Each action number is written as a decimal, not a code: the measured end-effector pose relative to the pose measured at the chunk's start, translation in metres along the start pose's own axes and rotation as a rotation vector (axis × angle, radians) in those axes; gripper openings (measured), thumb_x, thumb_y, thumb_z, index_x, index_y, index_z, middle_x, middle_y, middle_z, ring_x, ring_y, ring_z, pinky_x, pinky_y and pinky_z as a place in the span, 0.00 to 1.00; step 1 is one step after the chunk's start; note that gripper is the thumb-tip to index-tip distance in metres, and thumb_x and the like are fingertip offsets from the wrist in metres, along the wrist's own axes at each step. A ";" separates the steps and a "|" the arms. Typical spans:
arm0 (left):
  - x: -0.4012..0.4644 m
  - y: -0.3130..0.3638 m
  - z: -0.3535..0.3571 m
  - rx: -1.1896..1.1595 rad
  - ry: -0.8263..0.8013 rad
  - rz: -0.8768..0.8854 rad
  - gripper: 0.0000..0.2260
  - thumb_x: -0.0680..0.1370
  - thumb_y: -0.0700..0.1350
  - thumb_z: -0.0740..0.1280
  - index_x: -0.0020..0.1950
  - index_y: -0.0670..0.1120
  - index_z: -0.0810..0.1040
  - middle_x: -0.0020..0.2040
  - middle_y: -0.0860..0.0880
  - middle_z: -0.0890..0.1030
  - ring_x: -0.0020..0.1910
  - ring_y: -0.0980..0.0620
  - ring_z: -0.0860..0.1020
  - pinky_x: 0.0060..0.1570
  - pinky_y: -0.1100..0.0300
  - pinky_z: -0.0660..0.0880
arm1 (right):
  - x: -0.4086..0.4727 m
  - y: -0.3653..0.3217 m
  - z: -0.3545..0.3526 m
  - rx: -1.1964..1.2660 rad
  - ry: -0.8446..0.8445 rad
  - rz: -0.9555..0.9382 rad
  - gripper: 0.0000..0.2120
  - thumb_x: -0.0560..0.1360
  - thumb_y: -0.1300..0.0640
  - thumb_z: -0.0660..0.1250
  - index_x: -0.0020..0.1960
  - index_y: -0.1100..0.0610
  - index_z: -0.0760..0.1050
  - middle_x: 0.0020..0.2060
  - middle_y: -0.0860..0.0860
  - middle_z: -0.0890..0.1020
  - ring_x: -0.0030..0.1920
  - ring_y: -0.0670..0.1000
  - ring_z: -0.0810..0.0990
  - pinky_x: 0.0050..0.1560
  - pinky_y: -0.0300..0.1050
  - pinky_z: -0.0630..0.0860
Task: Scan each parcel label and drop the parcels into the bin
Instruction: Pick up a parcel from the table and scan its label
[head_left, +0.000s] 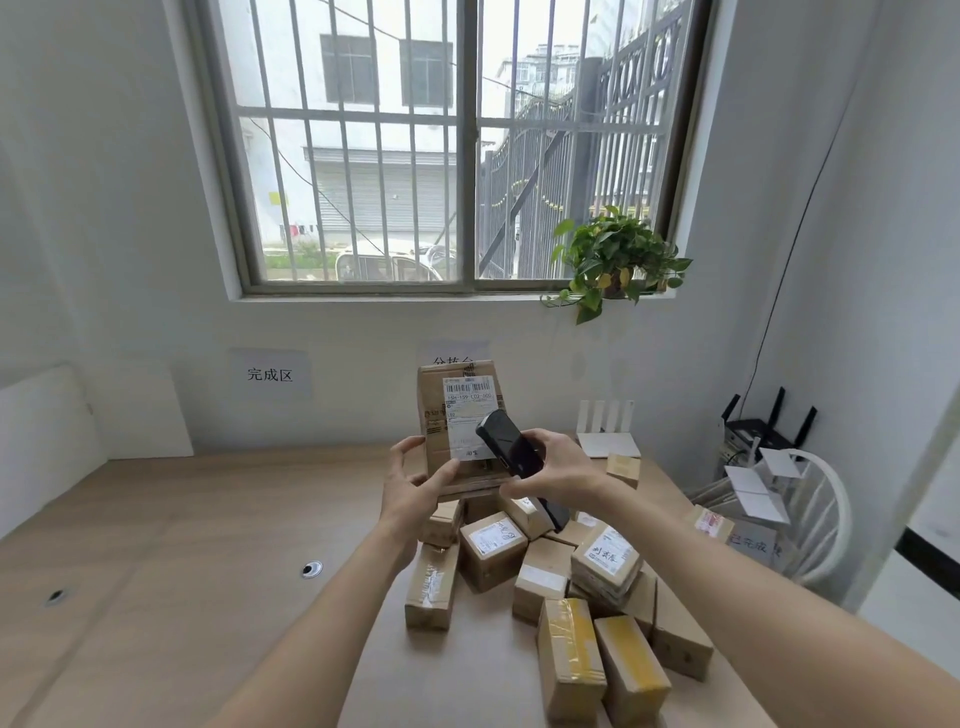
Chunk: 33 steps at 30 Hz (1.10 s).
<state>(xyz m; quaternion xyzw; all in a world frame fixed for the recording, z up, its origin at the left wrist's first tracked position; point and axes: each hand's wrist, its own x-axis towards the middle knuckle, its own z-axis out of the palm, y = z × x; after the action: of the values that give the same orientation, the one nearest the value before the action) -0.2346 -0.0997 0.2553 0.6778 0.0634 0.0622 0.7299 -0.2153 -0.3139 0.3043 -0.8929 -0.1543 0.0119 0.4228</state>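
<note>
My left hand (413, 491) holds a brown cardboard parcel (435, 415) upright above the table, thumb on its front and fingers round its left edge. A white barcode label (464, 402) faces me. My right hand (558, 470) grips a black handheld scanner (506, 441), its head angled up-left over the lower part of the label. Below both hands lies a pile of several taped brown parcels (550, 577). No bin shows in the head view.
The wooden table (208, 519) stretches left, with two cable holes (311, 569). White signs hang on the wall (270, 374). A white router (608, 428), a small box (623, 467), a white chair (815, 514) with papers and a black router (763, 423) stand at right.
</note>
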 end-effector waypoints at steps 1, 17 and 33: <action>-0.001 -0.001 0.000 0.012 -0.004 0.002 0.29 0.72 0.49 0.77 0.66 0.66 0.67 0.54 0.44 0.83 0.55 0.47 0.81 0.55 0.49 0.77 | 0.000 0.000 -0.001 0.002 -0.004 -0.002 0.31 0.65 0.56 0.82 0.65 0.54 0.75 0.54 0.49 0.83 0.55 0.49 0.82 0.58 0.45 0.82; 0.000 0.000 -0.004 -0.008 -0.025 0.003 0.31 0.74 0.48 0.75 0.71 0.66 0.66 0.56 0.46 0.84 0.49 0.52 0.84 0.41 0.60 0.76 | 0.009 0.007 -0.002 -0.015 -0.055 0.000 0.28 0.67 0.55 0.82 0.64 0.52 0.76 0.54 0.49 0.83 0.55 0.49 0.82 0.58 0.46 0.82; 0.009 0.013 -0.025 0.044 0.077 0.031 0.28 0.73 0.47 0.76 0.67 0.69 0.70 0.55 0.45 0.83 0.57 0.47 0.80 0.64 0.45 0.74 | 0.029 -0.030 -0.042 -0.429 0.164 -0.047 0.38 0.62 0.46 0.81 0.69 0.47 0.73 0.53 0.46 0.82 0.52 0.51 0.81 0.51 0.51 0.83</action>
<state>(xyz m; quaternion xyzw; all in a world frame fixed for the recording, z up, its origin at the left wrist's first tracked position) -0.2301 -0.0724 0.2662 0.6916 0.0823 0.0982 0.7109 -0.1890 -0.3193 0.3568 -0.9566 -0.1390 -0.1036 0.2344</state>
